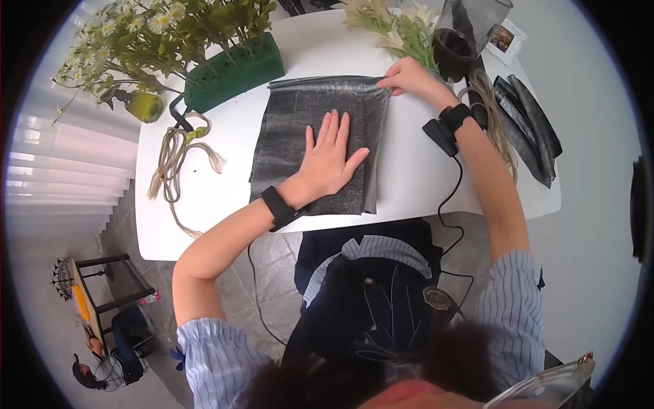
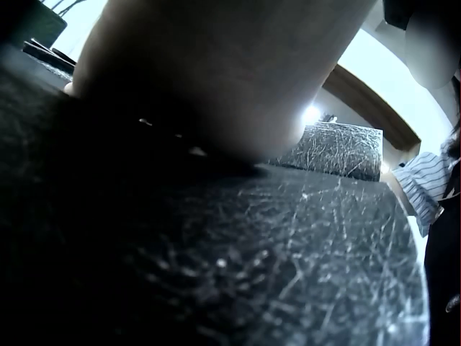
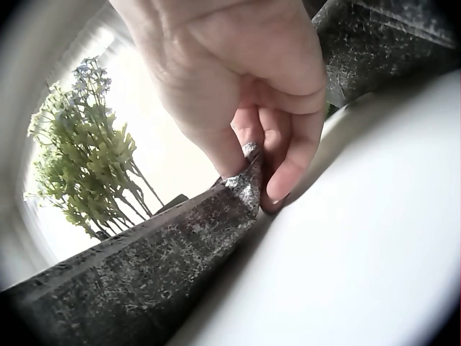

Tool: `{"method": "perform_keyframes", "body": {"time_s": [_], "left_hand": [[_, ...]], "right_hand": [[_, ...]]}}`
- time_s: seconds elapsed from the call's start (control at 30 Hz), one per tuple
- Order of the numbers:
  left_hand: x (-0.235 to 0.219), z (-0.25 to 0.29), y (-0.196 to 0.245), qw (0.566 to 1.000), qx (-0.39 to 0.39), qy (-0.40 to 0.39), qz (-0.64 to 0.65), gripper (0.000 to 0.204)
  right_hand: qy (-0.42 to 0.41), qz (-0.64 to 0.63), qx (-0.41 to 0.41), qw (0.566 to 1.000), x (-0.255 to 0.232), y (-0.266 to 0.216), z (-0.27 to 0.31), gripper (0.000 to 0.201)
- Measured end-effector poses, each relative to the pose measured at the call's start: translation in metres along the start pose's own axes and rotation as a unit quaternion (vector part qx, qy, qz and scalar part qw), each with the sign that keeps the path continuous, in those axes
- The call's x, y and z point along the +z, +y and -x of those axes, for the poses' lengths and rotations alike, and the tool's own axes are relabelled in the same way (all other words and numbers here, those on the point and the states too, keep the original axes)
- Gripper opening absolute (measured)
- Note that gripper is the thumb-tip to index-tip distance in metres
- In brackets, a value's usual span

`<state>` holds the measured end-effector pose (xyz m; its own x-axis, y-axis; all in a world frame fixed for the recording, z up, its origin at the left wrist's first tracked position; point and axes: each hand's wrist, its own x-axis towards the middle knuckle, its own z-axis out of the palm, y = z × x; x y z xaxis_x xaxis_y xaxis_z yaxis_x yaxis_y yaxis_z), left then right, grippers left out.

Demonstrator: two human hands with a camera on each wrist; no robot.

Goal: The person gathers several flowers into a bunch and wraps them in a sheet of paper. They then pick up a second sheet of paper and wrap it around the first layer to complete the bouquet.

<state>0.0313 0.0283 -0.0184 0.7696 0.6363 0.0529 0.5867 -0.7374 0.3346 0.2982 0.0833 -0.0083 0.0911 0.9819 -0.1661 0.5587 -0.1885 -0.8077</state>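
A dark grey, scuffed sheet (image 1: 289,129) of paper- or cloth-like material lies on the white table, its right part folded over in a strip (image 1: 373,136). My left hand (image 1: 328,157) rests flat on the sheet with fingers spread and pointing away from me. At the far right corner, my right hand (image 1: 412,78) pinches the sheet between thumb and fingers. In the right wrist view the pinched corner (image 3: 247,184) is crumpled and raised. The left wrist view is mostly filled by the hand's dark underside and the creased sheet surface (image 2: 310,252).
A green foam block (image 1: 235,75) with artificial daisies stands at the back left. Beside it lie tan cords (image 1: 174,160) and a yellow-green bottle (image 1: 144,105). On the right are a dark vase (image 1: 456,54), more cord (image 1: 494,112) and rolled dark sheets (image 1: 531,126). Another person (image 1: 109,368) sits farther off.
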Motion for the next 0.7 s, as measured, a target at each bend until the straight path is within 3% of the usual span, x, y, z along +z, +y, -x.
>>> {"method": "perform_keyframes", "body": {"time_s": [0.13,0.33,0.43,0.57,0.67,0.7], "left_hand": [[0.005,0.013,-0.005,0.994,0.050,-0.022,-0.097,0.076],[-0.016,0.002,-0.018,0.992,0.061,-0.106,-0.038,0.073],[-0.033,-0.002,-0.014,0.986,0.015,-0.138,-0.092,0.069],[-0.034,-0.006,-0.019,0.979,-0.031,-0.191,-0.068,0.070],[-0.040,-0.010,-0.017,0.977,-0.039,-0.203,-0.054,0.064],[-0.039,-0.013,-0.017,0.986,-0.025,-0.162,-0.038,0.062]], "right_hand": [[-0.008,0.014,-0.003,1.000,-0.004,0.000,0.000,0.032],[0.011,0.072,-0.009,0.997,-0.001,0.001,0.000,0.030],[0.027,0.055,-0.007,0.998,0.002,0.000,-0.002,0.028],[0.036,0.037,-0.007,0.999,0.004,0.000,0.000,0.026],[0.078,0.059,-0.033,0.995,0.011,0.003,0.004,0.027],[0.109,0.097,-0.066,0.987,0.013,0.005,0.006,0.029]]}}
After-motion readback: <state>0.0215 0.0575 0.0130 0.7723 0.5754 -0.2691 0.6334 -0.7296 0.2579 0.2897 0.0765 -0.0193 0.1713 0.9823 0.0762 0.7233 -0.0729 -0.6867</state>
